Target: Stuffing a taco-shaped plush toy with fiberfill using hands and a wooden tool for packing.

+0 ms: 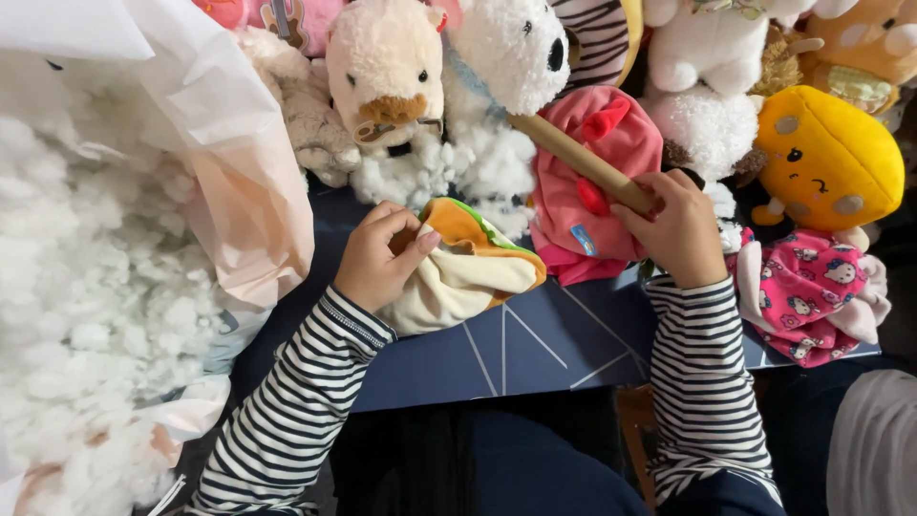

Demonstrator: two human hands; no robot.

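My left hand (377, 258) grips the edge of a flat, unstuffed plush shaped like a burger (468, 272), tan and cream with a green strip, lying on a dark blue board (535, 349). My right hand (678, 229) is closed around the lower end of a brown wooden stick (573, 158) that slants up to the left, its tip reaching clumps of white stuffing (458, 167). Both arms wear black-and-white striped sleeves.
A large open bag of white fibre stuffing (95, 287) fills the left side. Behind the board sit several plush toys: a cream bear (387, 67), a white dog (511, 48), a pink toy (597, 182), a yellow round one (826, 158), and pink patterned fabric (807, 287).
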